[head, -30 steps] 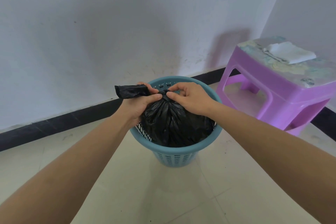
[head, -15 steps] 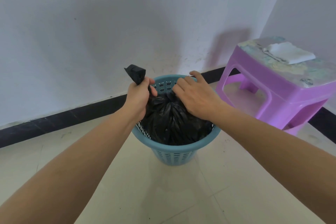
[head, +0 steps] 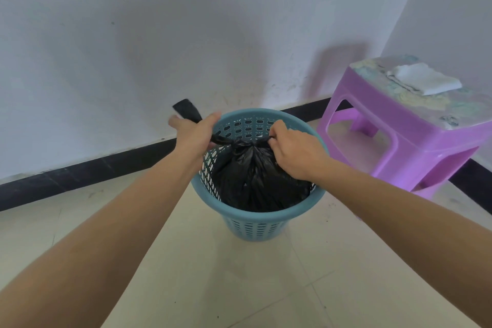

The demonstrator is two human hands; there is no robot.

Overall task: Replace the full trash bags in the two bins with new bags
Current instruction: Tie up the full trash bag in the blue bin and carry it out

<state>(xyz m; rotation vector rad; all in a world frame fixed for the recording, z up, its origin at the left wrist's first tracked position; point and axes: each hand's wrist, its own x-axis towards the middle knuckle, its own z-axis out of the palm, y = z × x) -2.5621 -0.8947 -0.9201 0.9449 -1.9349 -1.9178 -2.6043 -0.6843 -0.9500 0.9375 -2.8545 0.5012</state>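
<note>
A full black trash bag (head: 255, 178) sits inside a blue perforated plastic bin (head: 255, 217) on the tiled floor. The bag's top is gathered into a knot above the bin's mouth. My left hand (head: 194, 136) grips one twisted black tail, whose end sticks out past my fingers toward the wall. My right hand (head: 292, 152) grips the other tail just right of the knot. The two tails are stretched taut between my hands.
A purple plastic stool (head: 407, 125) stands to the right of the bin, with folded white bags (head: 424, 81) lying on its top. A white wall with a black skirting (head: 80, 176) runs behind the bin. Beige floor tiles lie in front.
My hands have moved apart, left hand leftward and right hand rightward. The loose bag top has been drawn into a tight knot with both tails pulled taut.
</note>
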